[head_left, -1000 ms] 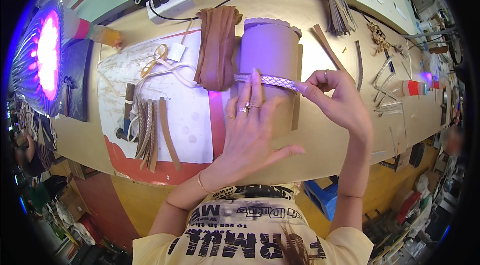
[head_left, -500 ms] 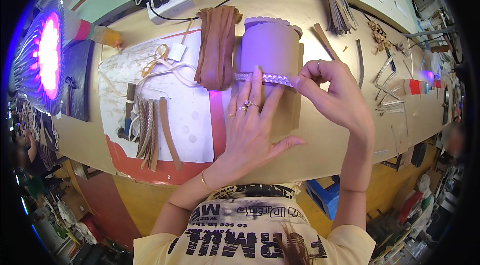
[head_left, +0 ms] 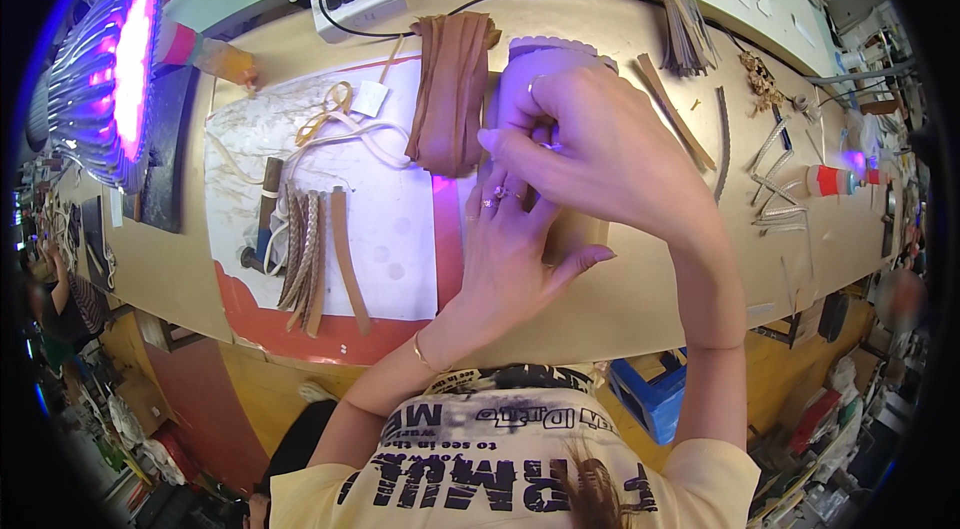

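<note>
My left hand [head_left: 510, 249] lies palm down on the brown panel, fingers stretched forward and thumb out to the right. Across its fingertips reaches my right hand [head_left: 610, 154], thumb and forefinger bent together in a pinch just right of a folded bundle of brown leather strips [head_left: 452, 94]. Whatever is between those fingers is hidden, and so is the pale braided strip that ran across the panel earlier. Behind the hand shows the scalloped far end of a rounded brown leather piece [head_left: 560, 47].
To the left, a white sheet [head_left: 390, 259] bears braided and flat straps [head_left: 305, 249], a hammer [head_left: 270, 194] and pale cords. A glowing lamp [head_left: 125, 69] stands far left, near a power strip [head_left: 360, 4]. Thin strips [head_left: 680, 14] and silvery braids [head_left: 780, 179] lie to the right.
My right hand has moved left from the braided strip's right end, over my left fingertips, and now covers the strip. My left hand stays on the panel. The view has shifted slightly.
</note>
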A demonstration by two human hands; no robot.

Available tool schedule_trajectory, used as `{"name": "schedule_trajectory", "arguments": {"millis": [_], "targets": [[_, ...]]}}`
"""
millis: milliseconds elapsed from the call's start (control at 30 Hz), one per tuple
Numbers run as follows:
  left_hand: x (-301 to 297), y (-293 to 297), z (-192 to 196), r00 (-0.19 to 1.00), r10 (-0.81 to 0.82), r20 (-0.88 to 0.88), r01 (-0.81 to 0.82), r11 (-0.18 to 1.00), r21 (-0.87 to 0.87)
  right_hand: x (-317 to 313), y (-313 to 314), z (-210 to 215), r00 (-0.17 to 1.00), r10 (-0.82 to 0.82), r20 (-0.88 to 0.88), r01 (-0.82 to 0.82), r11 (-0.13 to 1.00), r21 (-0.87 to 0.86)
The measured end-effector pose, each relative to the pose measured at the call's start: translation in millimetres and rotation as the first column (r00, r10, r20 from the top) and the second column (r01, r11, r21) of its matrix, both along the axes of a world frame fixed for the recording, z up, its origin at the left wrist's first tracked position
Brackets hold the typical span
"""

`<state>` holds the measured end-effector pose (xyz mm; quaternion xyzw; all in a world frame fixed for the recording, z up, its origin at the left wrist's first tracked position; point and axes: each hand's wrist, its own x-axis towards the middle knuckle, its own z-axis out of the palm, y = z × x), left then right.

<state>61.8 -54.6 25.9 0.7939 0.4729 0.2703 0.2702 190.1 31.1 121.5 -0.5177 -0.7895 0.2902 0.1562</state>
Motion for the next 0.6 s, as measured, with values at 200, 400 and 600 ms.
{"name": "schedule_trajectory", "arguments": {"millis": [200,400,600], "targets": [[-6,3,-7,0.999,-0.014,0.031,0.012,0.998,0.065,33,-14,9,0.989,-0.143,-0.024,0.134,0.965,-0.226],[-7,3,-4,0.998,-0.057,-0.021,0.058,0.997,0.057,63,-35,-5,0.931,-0.360,-0.066,0.321,0.889,-0.327],[-7,1,-1,0.996,-0.031,0.081,0.030,0.999,0.012,76,-43,-19,0.915,-0.394,-0.090,0.340,0.871,-0.355]]}}
